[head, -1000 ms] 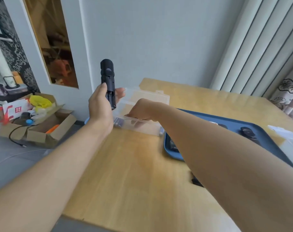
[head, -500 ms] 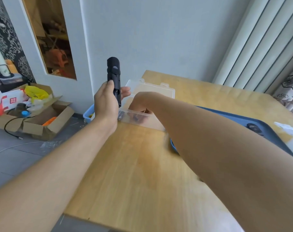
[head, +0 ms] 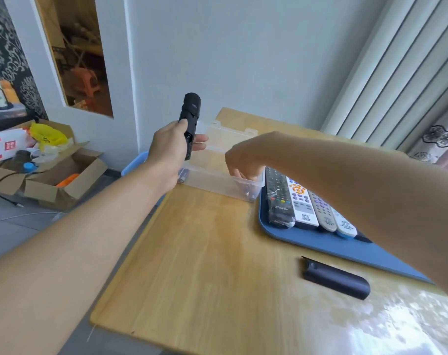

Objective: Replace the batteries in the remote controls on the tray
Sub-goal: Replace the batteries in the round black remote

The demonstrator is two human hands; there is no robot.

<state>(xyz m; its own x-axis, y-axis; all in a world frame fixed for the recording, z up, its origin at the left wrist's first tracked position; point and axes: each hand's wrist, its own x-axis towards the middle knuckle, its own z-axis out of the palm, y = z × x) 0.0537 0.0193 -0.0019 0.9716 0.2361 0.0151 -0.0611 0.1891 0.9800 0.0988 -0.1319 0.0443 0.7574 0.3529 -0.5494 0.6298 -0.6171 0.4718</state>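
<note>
The left hand (head: pixel 167 149) grips 1 black remote (head: pixel 190 124) above the tabletop's far left corner, its long axis nearly upright, rounded end pointing up and its open back facing right. The right hand (head: pixel 243 160) dips into 1 clear plastic box (head: pixel 217 183) at the tabletop's far edge, fingers curled downward; whether they hold anything I cannot tell. Just right of the box, 1 blue tray (head: pixel 320 244) carries 4 remotes side by side in plain view, their long axes running from the near edge toward the far edge: 1 black wrapped remote (head: pixel 278 198) and 3 light remotes (head: pixel 303 206). 1 black battery cover (head: pixel 335 278) lies on the wooden table (head: pixel 205 265) near the tray's near edge, angled toward the right.
</note>
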